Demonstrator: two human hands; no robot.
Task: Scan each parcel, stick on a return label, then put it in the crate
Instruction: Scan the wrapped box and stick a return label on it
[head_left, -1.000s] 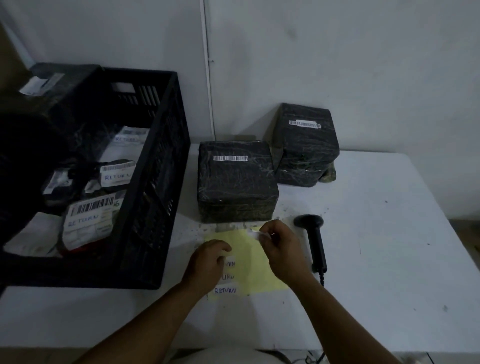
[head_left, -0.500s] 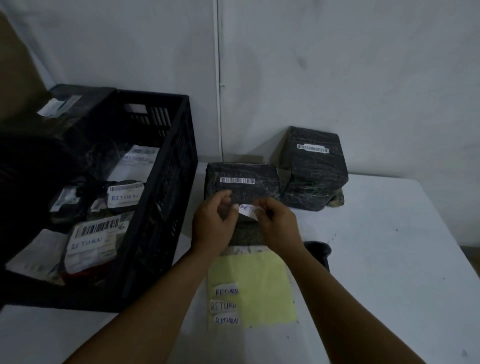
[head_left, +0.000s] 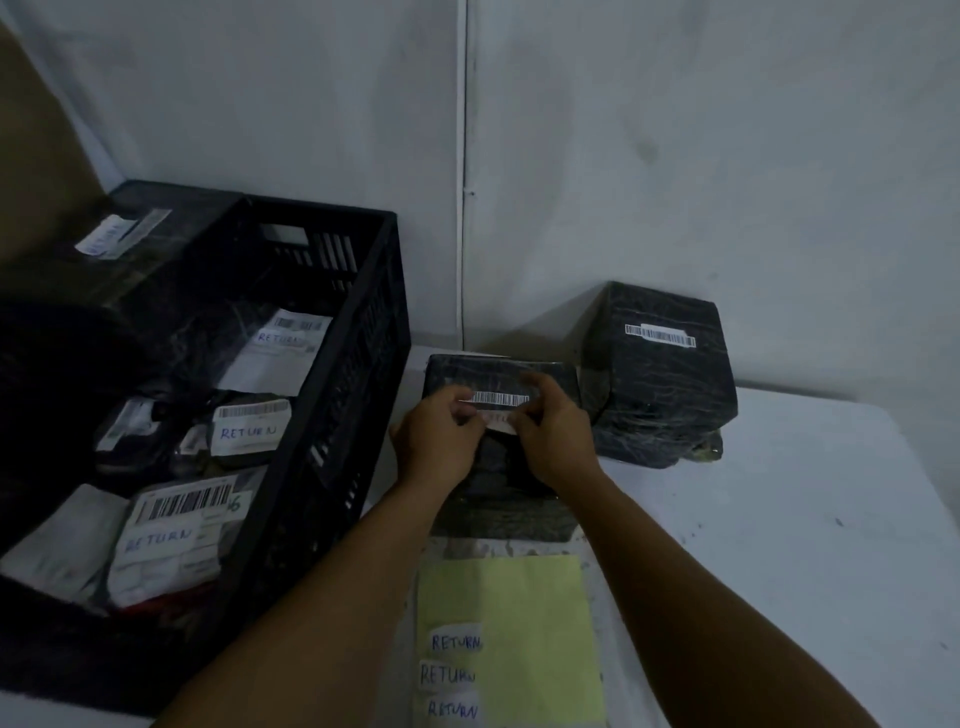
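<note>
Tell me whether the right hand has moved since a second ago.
Yes. The right hand left the yellow sheet and went forward onto the near parcel, pressing a return label.

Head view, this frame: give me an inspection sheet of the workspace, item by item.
Surface: white table, scuffed and speckled.
Job's things: near parcel under both hands, return label held at its top below the barcode; second parcel behind right, barcode only; black crate on the left with RETURN-marked parcels; yellow sheet with three RETURN labels left.
Clutter: nothing seen.
Grippers: left hand and right hand pinch the label by its ends.
Cables: nothing seen.
Surroundings: pale wall.
</note>
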